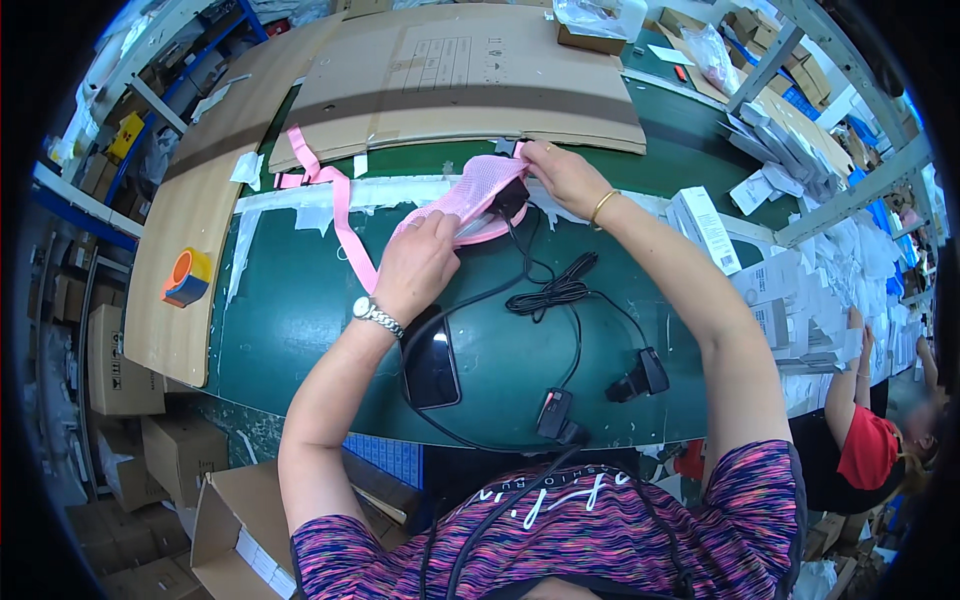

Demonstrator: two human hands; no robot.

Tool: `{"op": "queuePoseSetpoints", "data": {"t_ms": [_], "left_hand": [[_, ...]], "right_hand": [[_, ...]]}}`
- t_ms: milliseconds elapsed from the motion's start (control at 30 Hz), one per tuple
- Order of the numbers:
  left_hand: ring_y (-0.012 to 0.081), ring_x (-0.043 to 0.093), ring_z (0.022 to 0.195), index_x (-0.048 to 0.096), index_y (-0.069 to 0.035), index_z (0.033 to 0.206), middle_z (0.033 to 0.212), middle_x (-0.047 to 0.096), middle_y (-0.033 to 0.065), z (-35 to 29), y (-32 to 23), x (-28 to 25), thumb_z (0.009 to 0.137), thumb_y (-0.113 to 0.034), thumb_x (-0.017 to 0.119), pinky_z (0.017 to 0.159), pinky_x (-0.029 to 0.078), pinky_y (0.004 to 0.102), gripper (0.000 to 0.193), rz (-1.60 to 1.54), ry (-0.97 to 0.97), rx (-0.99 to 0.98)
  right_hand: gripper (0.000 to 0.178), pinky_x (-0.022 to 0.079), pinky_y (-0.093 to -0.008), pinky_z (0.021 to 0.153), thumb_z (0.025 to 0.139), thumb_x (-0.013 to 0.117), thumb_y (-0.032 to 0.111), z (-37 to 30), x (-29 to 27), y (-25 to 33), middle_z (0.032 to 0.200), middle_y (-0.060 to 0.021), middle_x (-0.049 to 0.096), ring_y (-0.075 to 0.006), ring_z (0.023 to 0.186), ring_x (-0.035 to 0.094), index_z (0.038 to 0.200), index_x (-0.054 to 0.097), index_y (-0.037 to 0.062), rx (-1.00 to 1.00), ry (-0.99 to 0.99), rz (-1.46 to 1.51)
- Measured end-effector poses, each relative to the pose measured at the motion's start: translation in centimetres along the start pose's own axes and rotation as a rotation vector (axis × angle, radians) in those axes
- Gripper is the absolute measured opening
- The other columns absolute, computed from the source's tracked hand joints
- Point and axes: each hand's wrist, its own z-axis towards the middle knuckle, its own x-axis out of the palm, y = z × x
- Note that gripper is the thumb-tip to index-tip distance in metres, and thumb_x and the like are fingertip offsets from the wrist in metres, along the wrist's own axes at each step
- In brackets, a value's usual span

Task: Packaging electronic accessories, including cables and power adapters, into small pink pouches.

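Observation:
Both hands are on a pink mesh pouch (466,192) with pink webbing straps, above the green table. My left hand (415,264) grips the pouch's near left edge, its fingers bent over the mesh. At the far right end, my right hand (566,178) pinches the pouch by its rim. A small black block (511,197) with a cable sits at the pouch's opening between my hands. The long pink strap (345,222) trails leftward to a dark buckle (291,181). Below lie a black phone (432,362) and a coiled black cable (552,292).
Two black plug-like pieces (640,375) (555,413) lie on cables near the front edge. A tape roll (187,277) stands at left on a wooden board. Flat cardboard (460,85) covers the back. White boxes (703,230) crowd the right, where another person works.

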Motion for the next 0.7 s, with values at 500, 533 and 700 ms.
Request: {"op": "queuePoseSetpoints", "data": {"t_ms": [500,533,700], "left_hand": [[0.0415,0.068,0.102,0.059,-0.007,0.128,0.109,0.07,0.021,2.7,2.4,-1.8,0.089,-0.008,0.066,0.088,0.055,0.0463,0.04,-0.43,-0.123,-0.004],[0.0416,0.068,0.102,0.059,-0.007,0.127,0.109,0.07,0.0211,2.9,2.5,-1.7,0.09,-0.008,0.066,0.088,0.055,0.046,0.038,-0.462,-0.131,0.033],[0.0415,0.068,0.102,0.059,-0.006,0.121,0.109,0.07,0.021,3.9,3.3,-1.3,0.091,-0.008,0.066,0.088,0.055,0.0444,0.031,-0.579,-0.038,-0.083]], "right_hand": [[0.008,0.052,-0.0362,0.074,0.102,0.06,0.009,-0.2,-4.9,-1.0,0.086,-0.0102,0.066,-0.0187,0.078,0.064,0.103,0.06,0.0011,0.23,0.249,0.122],[0.008,0.052,-0.0362,0.074,0.102,0.06,0.009,-0.3,-4.8,-1.4,0.086,-0.0102,0.066,-0.0187,0.078,0.064,0.103,0.06,0.0011,0.229,0.25,0.12],[0.01,0.054,-0.0366,0.076,0.099,0.062,0.009,0.1,-4.1,-1.3,0.089,-0.0088,0.068,-0.0197,0.08,0.065,0.104,0.061,0.0006,0.186,0.121,0.1]]}}
